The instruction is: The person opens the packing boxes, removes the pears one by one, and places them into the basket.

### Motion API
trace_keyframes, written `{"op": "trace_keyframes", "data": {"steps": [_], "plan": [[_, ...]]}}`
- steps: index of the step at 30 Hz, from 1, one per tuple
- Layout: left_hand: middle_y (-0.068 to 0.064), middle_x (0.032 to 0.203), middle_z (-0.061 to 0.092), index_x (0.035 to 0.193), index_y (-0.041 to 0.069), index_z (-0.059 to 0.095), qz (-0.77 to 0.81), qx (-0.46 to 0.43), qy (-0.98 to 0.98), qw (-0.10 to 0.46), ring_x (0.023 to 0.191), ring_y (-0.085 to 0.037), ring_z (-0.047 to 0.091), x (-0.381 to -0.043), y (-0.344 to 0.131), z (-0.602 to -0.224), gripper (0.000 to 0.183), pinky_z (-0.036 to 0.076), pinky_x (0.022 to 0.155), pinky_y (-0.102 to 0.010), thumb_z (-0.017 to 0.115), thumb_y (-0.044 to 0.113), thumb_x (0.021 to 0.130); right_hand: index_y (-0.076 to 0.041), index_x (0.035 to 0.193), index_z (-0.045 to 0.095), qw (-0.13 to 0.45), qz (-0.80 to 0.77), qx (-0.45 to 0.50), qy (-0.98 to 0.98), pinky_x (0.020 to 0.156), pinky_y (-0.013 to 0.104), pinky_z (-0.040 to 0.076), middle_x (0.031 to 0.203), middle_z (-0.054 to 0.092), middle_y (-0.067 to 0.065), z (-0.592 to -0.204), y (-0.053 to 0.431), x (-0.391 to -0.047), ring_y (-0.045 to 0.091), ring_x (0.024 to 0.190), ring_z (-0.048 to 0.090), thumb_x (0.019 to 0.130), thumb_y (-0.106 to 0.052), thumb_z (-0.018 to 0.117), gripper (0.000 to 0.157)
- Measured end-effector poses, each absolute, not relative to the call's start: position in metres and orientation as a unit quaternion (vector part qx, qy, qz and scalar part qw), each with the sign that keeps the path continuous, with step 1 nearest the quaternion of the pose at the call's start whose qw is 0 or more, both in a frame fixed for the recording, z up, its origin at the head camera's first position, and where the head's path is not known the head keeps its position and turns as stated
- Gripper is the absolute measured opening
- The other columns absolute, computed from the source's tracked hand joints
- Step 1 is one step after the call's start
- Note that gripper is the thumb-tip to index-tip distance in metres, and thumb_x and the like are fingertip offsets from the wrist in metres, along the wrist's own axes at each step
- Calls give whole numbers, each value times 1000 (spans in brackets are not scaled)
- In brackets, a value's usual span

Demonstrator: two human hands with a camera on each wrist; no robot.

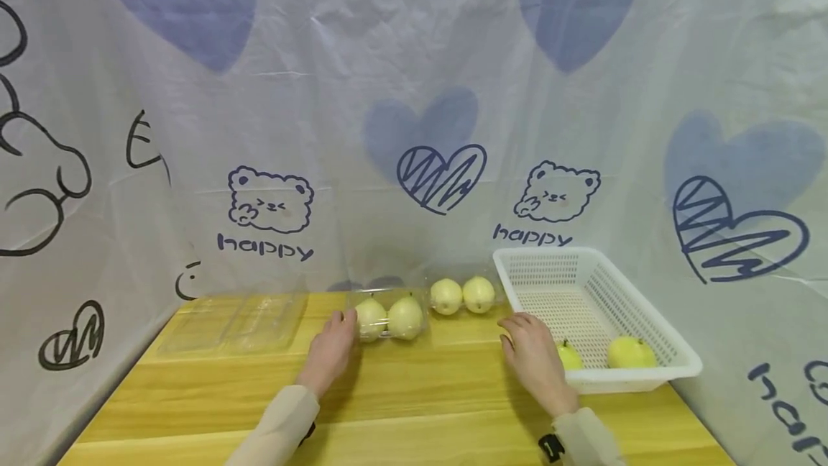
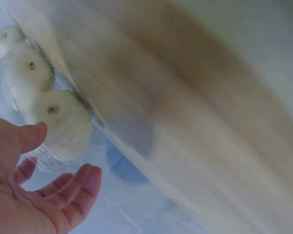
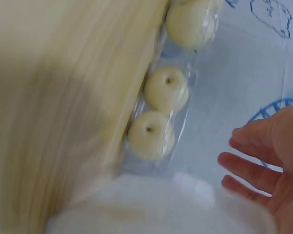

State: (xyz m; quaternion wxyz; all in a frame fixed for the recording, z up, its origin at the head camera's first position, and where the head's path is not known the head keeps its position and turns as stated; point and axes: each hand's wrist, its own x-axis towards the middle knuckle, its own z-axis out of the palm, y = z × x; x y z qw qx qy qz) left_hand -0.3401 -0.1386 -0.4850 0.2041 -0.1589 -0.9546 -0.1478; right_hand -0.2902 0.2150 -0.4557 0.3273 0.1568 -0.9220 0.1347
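Observation:
A clear plastic fruit box [image 1: 388,293] with two round yellow pears [image 1: 405,318] stands near the back of the table. Beside its left end is my left hand [image 1: 332,352]; in the left wrist view the fingers are spread and loosely bent, gripping nothing. Further right, a second clear box [image 1: 495,295] holds two more pears [image 1: 479,295]. My right hand [image 1: 533,362] hovers by the left wall of a white perforated basket [image 1: 637,380]. Its fingers [image 3: 249,170] are relaxed and hold nothing. Two pears [image 1: 630,353] lie in the basket's near end, one partly hidden by the right hand.
Empty clear plastic boxes [image 1: 265,318] lie at the left back of the yellow wood-grain table [image 1: 414,408]. A white printed cloth [image 1: 414,56] hangs behind and along both sides, close to the table's edges.

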Motion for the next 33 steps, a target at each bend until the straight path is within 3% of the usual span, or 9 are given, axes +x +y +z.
{"op": "trace_keyframes", "data": {"steps": [5, 15, 26, 33], "plan": [[-17, 94, 50, 102, 5, 45, -152, -174, -952, 202, 73, -30, 54, -331, -140, -486, 21, 43, 46, -36, 61, -2, 91, -4, 97, 74, 319, 164, 186, -915, 97, 49, 49, 101, 73, 11, -458, 194, -286, 32, 105, 64, 78, -1, 78, 20], [-23, 105, 51, 110, 3, 45, -140, -209, -945, 208, 72, -29, 54, -313, -148, -487, 30, 40, 47, -31, 66, -3, 89, -9, 107, 73, 175, 243, 200, -933, 87, 44, 55, 108, 73, 7, -472, 160, -286, 26, 102, 68, 86, -12, 73, 21], [-14, 110, 51, 115, 6, 49, -172, -243, -940, 169, 68, -13, 51, -304, -153, -484, 31, 39, 49, -22, 68, 7, 91, -10, 135, 57, 130, 242, 243, -930, 99, 57, 47, 142, 50, 19, -469, 140, -291, 39, 126, 52, 83, -35, 77, 61], [-11, 114, 51, 116, 7, 49, -225, -280, -926, 118, 86, -16, 61, -305, -157, -482, 32, 53, 66, -27, 69, 9, 91, -14, 142, 51, 110, 214, 274, -931, 110, 63, 32, 154, 34, 23, -464, 129, -294, 43, 140, 34, 81, -47, 76, 74]]}}
